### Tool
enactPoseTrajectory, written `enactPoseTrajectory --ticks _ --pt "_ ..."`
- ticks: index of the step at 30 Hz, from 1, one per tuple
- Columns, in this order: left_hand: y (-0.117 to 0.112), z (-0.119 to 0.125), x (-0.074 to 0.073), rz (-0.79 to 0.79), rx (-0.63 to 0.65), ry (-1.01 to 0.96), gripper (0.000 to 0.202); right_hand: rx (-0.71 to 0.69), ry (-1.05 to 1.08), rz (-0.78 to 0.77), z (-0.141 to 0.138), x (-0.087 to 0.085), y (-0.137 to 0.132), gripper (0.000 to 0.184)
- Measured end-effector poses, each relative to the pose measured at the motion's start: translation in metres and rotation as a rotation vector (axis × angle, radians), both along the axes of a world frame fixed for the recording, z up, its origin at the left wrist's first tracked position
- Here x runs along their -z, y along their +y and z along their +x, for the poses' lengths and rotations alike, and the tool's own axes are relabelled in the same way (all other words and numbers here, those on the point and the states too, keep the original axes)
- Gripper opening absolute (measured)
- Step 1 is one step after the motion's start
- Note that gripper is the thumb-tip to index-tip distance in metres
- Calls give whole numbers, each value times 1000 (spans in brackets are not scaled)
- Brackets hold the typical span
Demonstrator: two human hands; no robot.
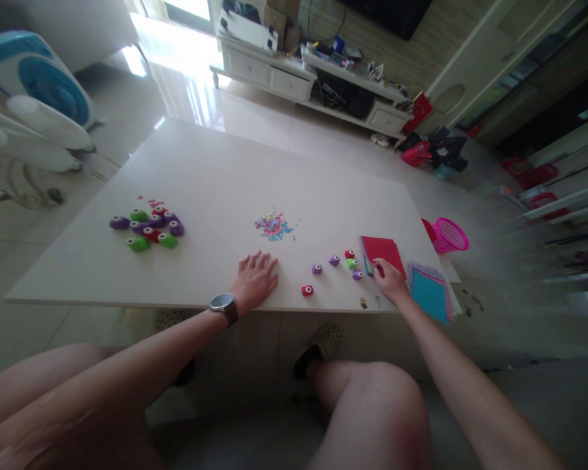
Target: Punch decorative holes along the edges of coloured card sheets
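My left hand (255,279) lies flat and open on the white table (215,176), fingers stretched forward, a watch on its wrist. A small heap of coloured paper bits (273,226) lies just beyond it. My right hand (389,279) rests at the near corner of a red paper stack (382,252), fingers touching its edge; whether it grips a sheet is unclear. Several small craft punches (334,267), purple, red and green, are scattered between my hands. A fan of blue and pink paper sheets (430,291) lies right of my right hand.
A cluster of purple, green and red punches (149,228) sits at the table's left. A pink mesh basket (449,235) stands off the right edge. A blue-and-white fan (44,85) stands at far left, a white TV cabinet (313,81) beyond. My knees are below the near edge.
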State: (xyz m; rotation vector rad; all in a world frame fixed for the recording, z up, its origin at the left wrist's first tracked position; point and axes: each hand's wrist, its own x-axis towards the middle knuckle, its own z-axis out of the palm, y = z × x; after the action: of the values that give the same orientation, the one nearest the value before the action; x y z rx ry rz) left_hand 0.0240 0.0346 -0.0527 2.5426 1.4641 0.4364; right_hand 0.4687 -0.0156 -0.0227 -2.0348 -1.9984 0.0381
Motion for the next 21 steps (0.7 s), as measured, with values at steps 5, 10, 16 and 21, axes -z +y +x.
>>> enactPoseTrajectory --ticks 5,10,16,21 --pt "0 0 -1 1 -2 5 45 28 86 34 1 -2 3 34" --pt "0 1 -1 -5 -3 9 45 -50 45 13 5 -2 3 42" --pt "0 0 -1 13 2 28 45 -48 -27 -17 4 0 4 29" --pt "-1 1 -2 1 -2 19 44 26 116 32 13 4 6 20"
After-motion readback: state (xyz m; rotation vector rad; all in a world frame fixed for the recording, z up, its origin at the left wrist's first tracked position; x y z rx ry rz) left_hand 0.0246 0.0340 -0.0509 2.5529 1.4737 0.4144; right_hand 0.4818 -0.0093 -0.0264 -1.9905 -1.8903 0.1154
